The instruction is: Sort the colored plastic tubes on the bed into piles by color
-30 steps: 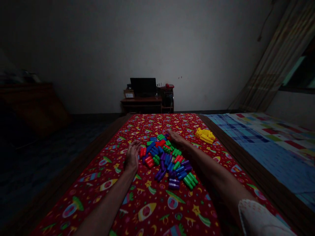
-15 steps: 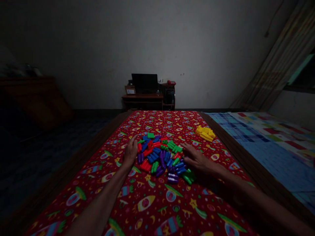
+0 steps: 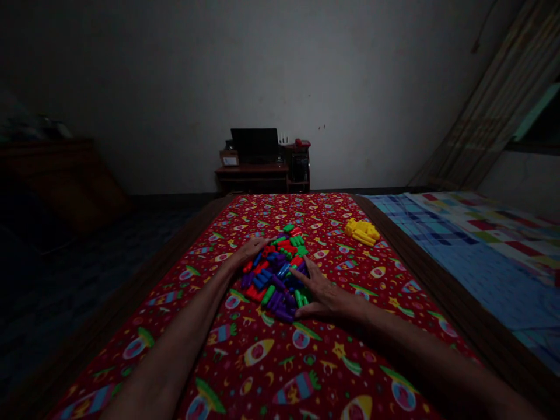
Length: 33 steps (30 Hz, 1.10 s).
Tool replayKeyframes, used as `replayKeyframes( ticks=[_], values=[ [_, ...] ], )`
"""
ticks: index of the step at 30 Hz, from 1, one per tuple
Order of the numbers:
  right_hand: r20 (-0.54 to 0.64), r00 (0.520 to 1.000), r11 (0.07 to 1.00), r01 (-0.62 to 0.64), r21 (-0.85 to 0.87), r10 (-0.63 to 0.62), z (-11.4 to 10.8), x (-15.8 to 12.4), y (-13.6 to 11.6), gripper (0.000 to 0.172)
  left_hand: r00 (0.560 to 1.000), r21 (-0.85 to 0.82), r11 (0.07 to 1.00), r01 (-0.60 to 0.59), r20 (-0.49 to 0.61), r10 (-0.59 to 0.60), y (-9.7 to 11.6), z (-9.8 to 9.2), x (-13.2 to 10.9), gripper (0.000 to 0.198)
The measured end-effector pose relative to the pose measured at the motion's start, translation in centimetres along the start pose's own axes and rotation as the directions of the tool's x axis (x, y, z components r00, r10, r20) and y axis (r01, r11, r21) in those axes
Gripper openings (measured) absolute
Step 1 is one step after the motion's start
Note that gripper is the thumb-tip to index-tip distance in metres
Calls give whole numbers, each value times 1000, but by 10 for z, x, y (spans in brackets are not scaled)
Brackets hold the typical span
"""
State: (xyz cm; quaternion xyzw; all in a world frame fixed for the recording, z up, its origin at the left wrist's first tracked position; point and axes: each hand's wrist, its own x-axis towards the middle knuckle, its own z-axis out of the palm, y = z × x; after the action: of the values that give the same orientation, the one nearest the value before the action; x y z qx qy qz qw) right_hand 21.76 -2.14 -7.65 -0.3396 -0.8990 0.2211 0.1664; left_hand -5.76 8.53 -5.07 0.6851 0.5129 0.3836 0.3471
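Note:
A heap of plastic building blocks [image 3: 273,275] in red, blue, green and purple lies on a red patterned cloth [image 3: 258,353]. My left hand [image 3: 251,249] rests along the heap's far left edge, fingers stretched out and touching it. Against the right side is my right hand [image 3: 321,291], its fingers and thumb spread around the near right blocks. Neither hand has a block lifted. Some blocks are partly hidden behind the fingers. Apart from the heap, a small pile of yellow blocks [image 3: 362,231] sits farther back on the right.
Beyond the cloth's far end stands a low desk [image 3: 251,173] with a dark monitor [image 3: 254,146]. A bed with a blue checked sheet [image 3: 441,274] is to the right. A wooden cabinet [image 3: 56,181] stands at the far left, and a curtain [image 3: 481,111] hangs on the right.
My right hand has moved left and spread, pushing the right-side blocks inward. My left hand has shifted forward and right. The heap is narrower and reaches farther back.

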Motion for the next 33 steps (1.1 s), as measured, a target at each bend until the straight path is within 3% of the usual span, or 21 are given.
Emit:
replayKeyframes(
  ticks=[3,6,8,11,14,16,17,22,25,28,31,33],
  values=[
    [-9,997,996,79,33,-78,2,0,-4,90,985,-16,999,-28,171,30,6,-2,-17,56],
    [-169,978,989,132,68,-119,-6,7,-5,61,981,41,996,-78,184,69,9,-4,-31,57],
    [-343,937,989,107,100,-67,-18,19,0,46,993,64,995,-71,99,64,4,-6,-38,57],
    [-511,851,986,-38,165,118,-43,49,19,36,986,4,1000,-19,-164,19,-15,-12,-43,57],
    [-525,806,960,-195,199,273,-66,87,44,36,891,-163,986,18,-445,-90,-39,-19,-44,52],
    [-490,828,962,-220,162,272,-75,116,58,38,819,-270,963,14,-549,-166,-52,-22,-42,46],
    [-459,854,969,-212,127,247,-77,130,64,40,803,-304,953,7,-566,-187,-56,-23,-41,43],
    [-296,946,991,-129,29,132,-64,179,80,39,853,-289,957,-3,-501,-148,-62,-24,-42,42],
    [-221,970,994,-98,41,105,-46,175,78,29,861,-267,964,23,-485,-155,-58,-23,-45,43],
    [-154,987,988,-28,149,51,-36,148,68,38,869,-241,969,51,-467,-162,-52,-22,-46,44],
    [-198,980,971,11,240,38,-36,118,57,46,892,-172,983,71,-431,-139,-48,-23,-47,47],
    [-248,963,972,-48,229,106,-39,103,52,46,899,-125,989,76,-421,-123,-46,-24,-48,50]
  ],
)
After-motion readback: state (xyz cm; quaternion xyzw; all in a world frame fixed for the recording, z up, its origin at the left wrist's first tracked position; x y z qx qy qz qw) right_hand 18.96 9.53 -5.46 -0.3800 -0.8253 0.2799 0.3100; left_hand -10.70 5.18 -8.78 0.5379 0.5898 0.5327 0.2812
